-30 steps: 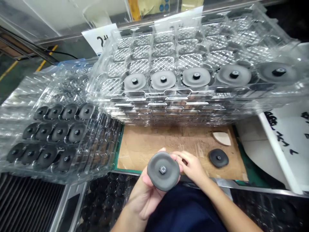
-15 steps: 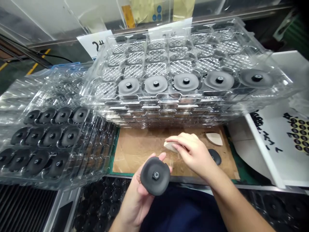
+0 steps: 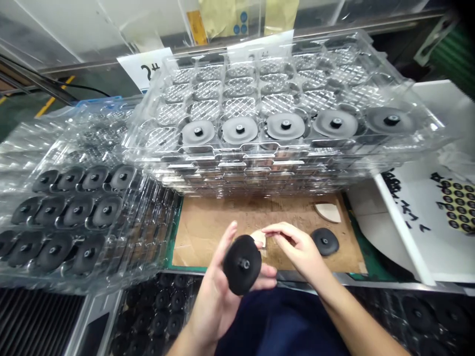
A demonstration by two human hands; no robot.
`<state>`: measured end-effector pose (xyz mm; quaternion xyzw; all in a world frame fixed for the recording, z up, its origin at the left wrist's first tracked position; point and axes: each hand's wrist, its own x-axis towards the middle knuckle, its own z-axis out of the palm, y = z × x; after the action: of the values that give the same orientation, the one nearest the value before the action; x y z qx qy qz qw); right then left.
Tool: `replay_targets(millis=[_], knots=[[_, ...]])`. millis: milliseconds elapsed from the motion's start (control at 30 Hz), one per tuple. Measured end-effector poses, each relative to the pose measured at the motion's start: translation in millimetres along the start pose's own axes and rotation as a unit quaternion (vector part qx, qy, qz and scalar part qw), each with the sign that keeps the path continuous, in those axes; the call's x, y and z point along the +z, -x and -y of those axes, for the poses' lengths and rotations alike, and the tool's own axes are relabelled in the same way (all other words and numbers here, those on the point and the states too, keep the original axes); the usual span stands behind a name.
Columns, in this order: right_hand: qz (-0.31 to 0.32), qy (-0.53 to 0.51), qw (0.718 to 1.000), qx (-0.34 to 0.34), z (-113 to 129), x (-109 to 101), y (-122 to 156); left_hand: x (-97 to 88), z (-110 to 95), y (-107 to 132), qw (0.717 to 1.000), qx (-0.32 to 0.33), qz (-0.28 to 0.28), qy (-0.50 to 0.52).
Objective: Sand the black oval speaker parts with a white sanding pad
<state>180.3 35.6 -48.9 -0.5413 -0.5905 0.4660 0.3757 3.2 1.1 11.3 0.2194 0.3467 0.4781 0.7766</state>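
My left hand is closed around a round black disc with a short hub at its centre, which it holds up at a tilt. Just right of the disc, my right hand pinches a small cream-coloured pad by its edge. Part of that pad is hidden behind the disc. On the brown board to the right of my hands lie a second black disc, hub up, and a second cream pad shaped like a wedge.
A stack of clear plastic trays stands beyond the board, with black discs in the top tray's front row. More clear trays with discs stand at left. A white box at right holds small black pieces and a sheet of round stickers.
The disc in my left hand has turned and tilted. My right hand has moved down and slightly left with the pad, baring more of the disc on the board.
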Motion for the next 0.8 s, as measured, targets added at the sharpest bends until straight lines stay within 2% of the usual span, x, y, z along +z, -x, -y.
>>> replay_targets(millis=[33, 67, 133, 167, 233, 300, 367, 433, 500, 700, 800], knots=[[-0.004, -0.008, 1.000, 0.001, 3.3, -3.0, 2.7, -1.1, 2.4, 0.4, 0.994, 0.060, 0.001, -0.088], [-0.011, -0.015, 1.000, 0.002, 6.1, -5.5, 5.8, -2.6, 4.7, 0.7, 0.975, 0.120, 0.003, -0.185], [-0.034, -0.021, 0.999, 0.000, 11.4, -9.6, 13.0, -5.7, 8.2, 0.7, 0.915, 0.198, 0.014, -0.352], [-0.048, -0.026, 0.999, -0.005, 14.6, -11.5, 16.6, -7.1, 9.0, 0.5, 0.890, 0.211, 0.022, -0.404], [-0.057, -0.069, 0.996, -0.014, 23.1, -15.2, 22.6, -9.4, 9.0, 0.0, 0.867, 0.208, 0.041, -0.452], [-0.017, -0.160, 0.987, -0.003, 34.2, -18.8, 25.4, -11.1, 7.6, -0.1, 0.862, 0.193, 0.050, -0.465], [0.077, -0.239, 0.967, 0.040, 46.2, -22.4, 24.7, -12.4, 5.6, 0.4, 0.862, 0.174, 0.054, -0.472], [0.169, -0.256, 0.948, 0.087, 57.3, -26.1, 21.4, -13.0, 3.1, 1.3, 0.869, 0.153, 0.054, -0.466], [0.226, -0.246, 0.936, 0.112, 66.0, -29.5, 16.8, -12.8, 0.2, 2.2, 0.879, 0.136, 0.061, -0.453], [0.300, -0.304, 0.894, 0.135, 77.1, -33.8, 10.0, -9.0, -5.4, 4.2, 0.920, 0.044, 0.124, -0.370], [0.296, -0.333, 0.889, 0.107, 76.8, -31.5, 15.0, -7.5, -2.8, 4.9, 0.930, 0.005, 0.123, -0.345]])
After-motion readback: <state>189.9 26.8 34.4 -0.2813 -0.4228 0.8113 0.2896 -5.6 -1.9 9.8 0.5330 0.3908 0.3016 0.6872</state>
